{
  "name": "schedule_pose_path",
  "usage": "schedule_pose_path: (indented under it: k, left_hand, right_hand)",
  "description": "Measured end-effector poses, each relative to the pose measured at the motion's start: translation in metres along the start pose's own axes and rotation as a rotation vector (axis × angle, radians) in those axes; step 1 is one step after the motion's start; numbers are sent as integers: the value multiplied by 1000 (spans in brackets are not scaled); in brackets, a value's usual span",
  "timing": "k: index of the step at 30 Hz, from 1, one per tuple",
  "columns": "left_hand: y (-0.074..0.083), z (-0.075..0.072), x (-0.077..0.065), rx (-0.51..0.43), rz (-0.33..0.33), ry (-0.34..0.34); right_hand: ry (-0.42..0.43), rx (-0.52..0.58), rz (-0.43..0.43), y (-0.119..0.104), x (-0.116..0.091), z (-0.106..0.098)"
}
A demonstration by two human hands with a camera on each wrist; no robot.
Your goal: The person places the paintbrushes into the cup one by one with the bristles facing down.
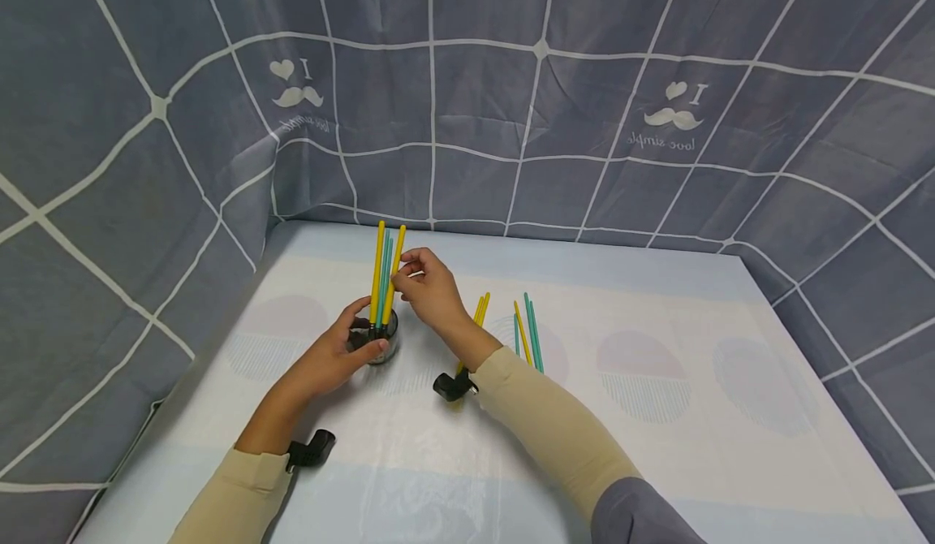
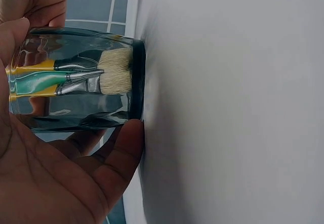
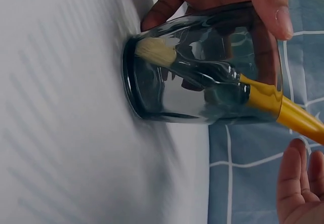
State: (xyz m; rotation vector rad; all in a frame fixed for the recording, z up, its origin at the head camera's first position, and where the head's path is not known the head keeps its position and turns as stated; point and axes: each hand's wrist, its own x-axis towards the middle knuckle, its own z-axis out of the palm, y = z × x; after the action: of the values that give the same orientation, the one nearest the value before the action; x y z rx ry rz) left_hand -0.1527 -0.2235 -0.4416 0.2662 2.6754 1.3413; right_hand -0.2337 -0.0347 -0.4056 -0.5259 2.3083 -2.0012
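A clear, dark-tinted glass stands on the table, held around its side by my left hand. Inside it, paintbrushes with yellow handles and green handles lean with their bristles down. In the left wrist view, pale bristles rest near the glass bottom. My right hand is beside the upper part of the right-hand yellow brush, thumb close to it. In the right wrist view, the right fingers look relaxed and sit apart from the yellow handle.
More yellow brushes lie on the table, partly hidden by the right forearm. Right of them are another yellow brush and green brushes. A grey checked curtain hangs behind the white patterned table.
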Motion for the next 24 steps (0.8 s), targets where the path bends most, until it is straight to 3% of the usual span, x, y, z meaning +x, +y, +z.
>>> schedule_pose_path:
  k: [9,24]
  left_hand:
    - [4,0,0,11,-36,-5]
    - [7,-1,0,25,-46,-23]
  right_hand:
    - [13,-17,24,1,-3,-26]
    - [96,-44,143,19,-19,-89]
